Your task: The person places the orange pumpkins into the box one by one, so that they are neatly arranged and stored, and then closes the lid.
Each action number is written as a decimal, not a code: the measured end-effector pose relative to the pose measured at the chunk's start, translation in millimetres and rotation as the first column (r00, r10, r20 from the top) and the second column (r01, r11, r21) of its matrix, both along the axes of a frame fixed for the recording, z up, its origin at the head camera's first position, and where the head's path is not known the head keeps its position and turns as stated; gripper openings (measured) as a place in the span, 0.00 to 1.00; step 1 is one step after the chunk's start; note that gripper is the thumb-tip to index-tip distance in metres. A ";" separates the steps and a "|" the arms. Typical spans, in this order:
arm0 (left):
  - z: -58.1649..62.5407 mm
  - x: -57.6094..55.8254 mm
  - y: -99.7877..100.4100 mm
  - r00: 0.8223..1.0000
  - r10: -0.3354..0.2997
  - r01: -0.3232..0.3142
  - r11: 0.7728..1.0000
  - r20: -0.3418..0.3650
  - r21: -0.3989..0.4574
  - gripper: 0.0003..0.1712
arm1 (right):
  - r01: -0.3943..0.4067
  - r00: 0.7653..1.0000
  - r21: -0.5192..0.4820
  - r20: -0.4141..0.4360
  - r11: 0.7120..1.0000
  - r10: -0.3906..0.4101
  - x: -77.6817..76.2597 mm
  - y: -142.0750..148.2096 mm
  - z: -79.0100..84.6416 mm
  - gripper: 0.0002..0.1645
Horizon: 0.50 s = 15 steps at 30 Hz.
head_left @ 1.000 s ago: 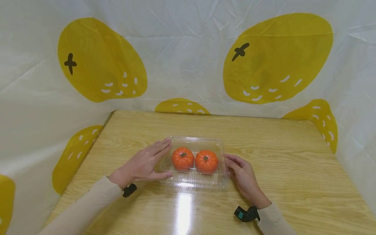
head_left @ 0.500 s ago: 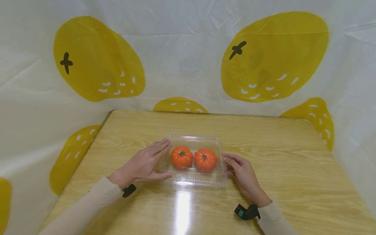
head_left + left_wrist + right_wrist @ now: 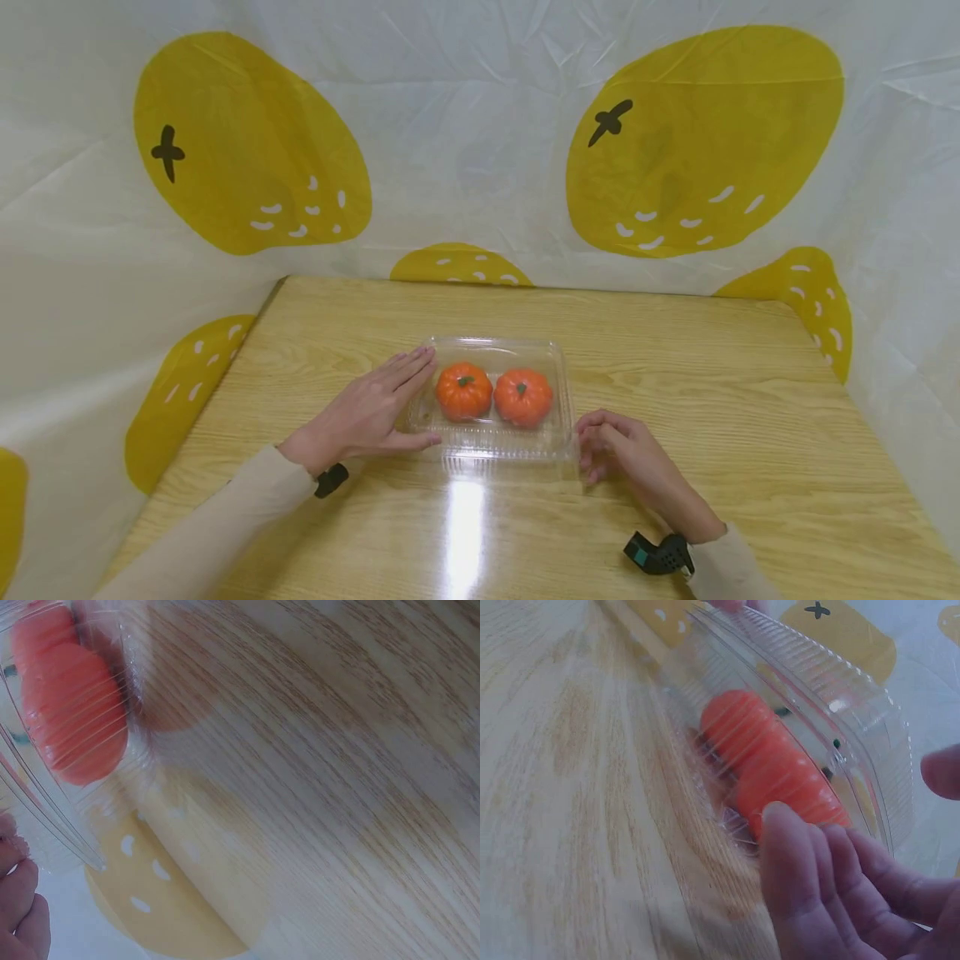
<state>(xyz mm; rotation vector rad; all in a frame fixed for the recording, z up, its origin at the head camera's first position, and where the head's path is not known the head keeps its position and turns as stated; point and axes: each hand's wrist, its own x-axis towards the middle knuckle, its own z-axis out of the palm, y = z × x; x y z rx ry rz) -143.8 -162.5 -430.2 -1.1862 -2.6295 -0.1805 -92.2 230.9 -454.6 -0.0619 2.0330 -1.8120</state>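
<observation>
A clear plastic clamshell box (image 3: 487, 446) lies on the wooden table, its lid down over two small orange pumpkins with green stems. The left pumpkin (image 3: 464, 392) sits beside the right pumpkin (image 3: 523, 397); both show through the plastic in each wrist view. My left hand (image 3: 367, 412) rests at the box's left side, fingers straight and thumb spread along the near left corner. Just off the right side is my right hand (image 3: 633, 462), fingers loosely bent and holding nothing. In the right wrist view its fingers (image 3: 791, 855) overlap the box's end, with the thumb well apart.
Around the box spreads the wooden table (image 3: 720, 375). White cloth (image 3: 472, 150) printed with yellow fruit shapes hangs behind the table and at both sides. Each wrist wears a black strapped device, such as the right wrist device (image 3: 660, 554).
My right hand has let go of the box's right edge and moved slightly right and nearer, its fingers loosening. The left hand stays at the left side.
</observation>
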 end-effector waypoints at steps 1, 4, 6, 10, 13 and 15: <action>0.0 -0.2 -0.6 1.000 0.005 -0.005 1.000 0.007 0.000 0.61 | -0.035 0.999 -0.003 -0.003 0.999 0.035 0.4 -0.2 -0.2 0.17; -0.6 -0.7 -1.9 1.000 0.020 -0.020 1.000 0.018 -0.002 0.60 | -0.120 0.993 -0.017 -0.010 0.993 0.120 0.7 -2.0 -1.8 0.18; -0.7 -0.9 -2.2 0.999 0.025 -0.025 1.000 0.021 -0.003 0.60 | -0.144 0.990 -0.031 -0.003 0.989 0.144 0.9 -4.0 -3.4 0.17; -1.0 -1.8 -2.0 0.999 0.032 -0.032 0.999 0.012 -0.012 0.60 | -0.179 0.984 -0.083 0.002 0.980 0.180 -0.1 -8.9 -7.1 0.17; -0.6 -2.8 -1.8 0.999 0.041 -0.040 0.999 0.012 -0.023 0.60 | -0.198 0.980 -0.125 0.009 0.972 0.201 -1.2 -12.4 -9.4 0.18; 0.0 -3.5 -1.9 0.998 0.053 -0.052 0.998 0.025 -0.032 0.60 | -0.208 0.978 -0.144 0.007 0.968 0.211 -1.8 -14.1 -11.1 0.19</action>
